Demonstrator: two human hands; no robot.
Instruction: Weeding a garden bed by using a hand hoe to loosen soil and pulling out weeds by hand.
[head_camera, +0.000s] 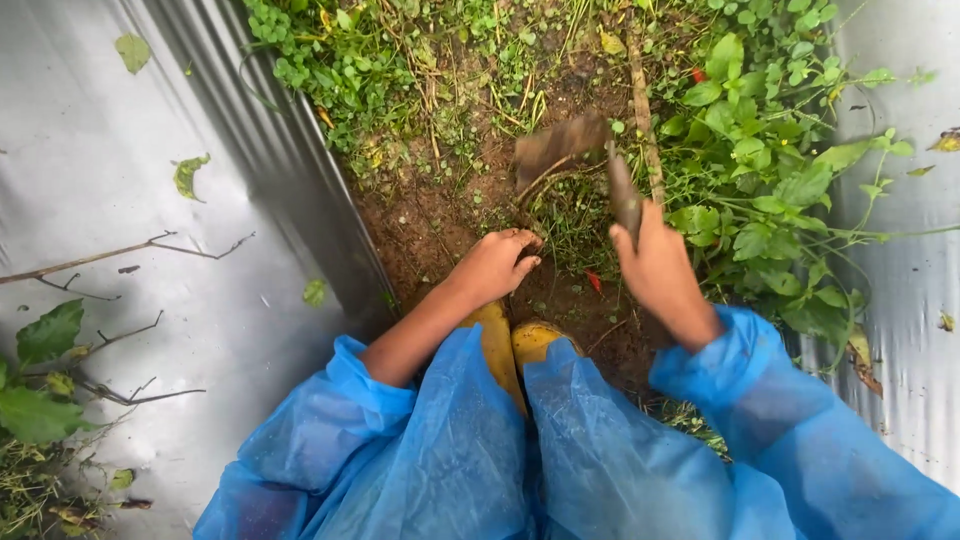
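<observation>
Weeding the strip of soil between the silver sheets.

My right hand (655, 262) is clenched around the handle of a hoe (572, 150), its muddy blade down in the weeds (570, 215) just ahead of me. My left hand (497, 264) is curled into the soil (420, 230), fingers closed on a tuft beside the blade. My yellow boots (520, 345) sit just below both hands.

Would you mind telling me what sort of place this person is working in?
Probably an outdoor crop bed: a strip of bare soil and weeds runs between sheets of silver plastic mulch, and the right hand holds a small hoe.
</observation>
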